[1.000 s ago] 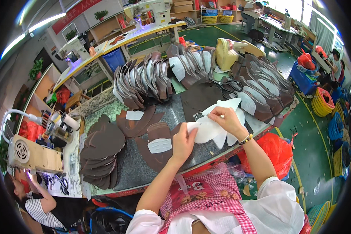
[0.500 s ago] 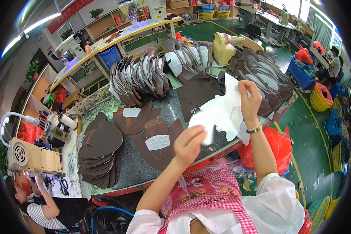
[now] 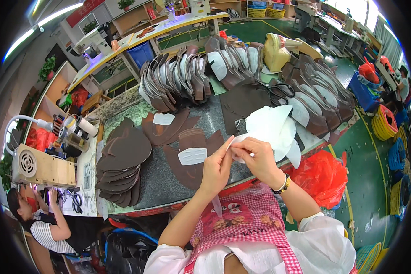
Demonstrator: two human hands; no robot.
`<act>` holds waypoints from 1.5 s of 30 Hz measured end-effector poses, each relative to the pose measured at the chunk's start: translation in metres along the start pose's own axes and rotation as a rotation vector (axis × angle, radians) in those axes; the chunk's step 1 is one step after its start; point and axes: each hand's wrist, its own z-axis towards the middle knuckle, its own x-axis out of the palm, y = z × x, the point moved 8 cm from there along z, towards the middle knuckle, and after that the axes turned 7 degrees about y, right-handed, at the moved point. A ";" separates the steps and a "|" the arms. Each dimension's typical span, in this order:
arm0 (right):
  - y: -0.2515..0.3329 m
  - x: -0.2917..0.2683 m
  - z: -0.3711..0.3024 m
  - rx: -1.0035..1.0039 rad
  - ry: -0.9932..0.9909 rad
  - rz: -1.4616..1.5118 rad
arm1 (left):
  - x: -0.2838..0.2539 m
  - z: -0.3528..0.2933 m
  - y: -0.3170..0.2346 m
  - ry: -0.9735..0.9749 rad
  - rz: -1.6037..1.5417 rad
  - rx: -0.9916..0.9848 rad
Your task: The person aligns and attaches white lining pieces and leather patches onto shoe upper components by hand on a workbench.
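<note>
Hands meet at six o'clock over the desk [image 3: 169,182], left hand [image 3: 217,166] and right hand [image 3: 258,160] fingers pinched shut on white liner pieces [image 3: 271,128]; one brown piece [image 3: 192,157] already patched, stacks apparently remaining.

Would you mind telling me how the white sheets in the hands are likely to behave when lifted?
Probably floppy: the white sheets curve and droop beyond the right hand. Likely light, since fingertips of the left hand pinch just an edge. Thin layers may cling together.
</note>
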 end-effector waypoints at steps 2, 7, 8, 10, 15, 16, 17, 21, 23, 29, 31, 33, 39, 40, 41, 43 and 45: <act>0.008 0.008 0.001 -0.070 0.094 -0.124 | -0.003 -0.006 -0.010 0.008 0.100 0.028; 0.007 0.010 -0.003 -0.062 0.117 -0.066 | -0.003 -0.011 -0.009 0.135 0.074 -0.035; 0.009 0.012 -0.003 -0.058 0.109 -0.053 | -0.003 -0.012 -0.006 0.137 0.073 -0.031; 0.012 0.014 -0.006 -0.044 0.103 -0.005 | -0.002 -0.018 0.013 0.135 -0.240 -0.095; 0.008 0.016 -0.012 -0.026 0.054 0.065 | 0.002 -0.025 0.027 0.038 -0.661 -0.180; 0.008 0.017 -0.011 -0.026 0.064 0.066 | 0.001 -0.025 0.021 0.062 -0.543 -0.113; 0.013 0.019 -0.011 -0.060 0.103 -0.005 | 0.001 -0.028 0.022 0.103 -0.350 -0.148; 0.023 0.021 -0.008 -0.125 0.213 -0.142 | -0.006 -0.033 -0.008 0.060 0.064 -0.026; 0.019 0.021 -0.007 -0.136 0.245 -0.142 | -0.004 -0.033 -0.011 0.124 0.144 -0.029; 0.014 0.025 -0.012 -0.083 0.283 -0.017 | -0.007 -0.035 -0.013 0.129 0.087 -0.019; 0.012 0.031 -0.015 -0.016 0.298 0.049 | -0.005 -0.038 -0.001 0.088 -0.074 -0.057; 0.024 0.028 -0.015 -0.046 0.217 -0.057 | -0.008 -0.038 0.017 0.037 -0.233 -0.090; 0.030 0.026 -0.021 -0.171 0.119 0.026 | -0.022 -0.034 0.039 -0.085 -0.654 -0.168; 0.020 0.028 -0.019 -0.042 0.162 0.013 | -0.017 -0.038 0.038 -0.085 -0.655 -0.172; 0.016 0.030 -0.017 -0.021 0.153 0.004 | -0.017 -0.038 0.031 -0.093 -0.518 -0.107; 0.011 0.032 -0.013 0.041 0.184 0.081 | -0.020 -0.039 0.017 -0.095 -0.217 -0.024; 0.006 0.035 -0.012 0.112 0.214 0.163 | -0.024 -0.041 -0.007 -0.099 0.000 0.032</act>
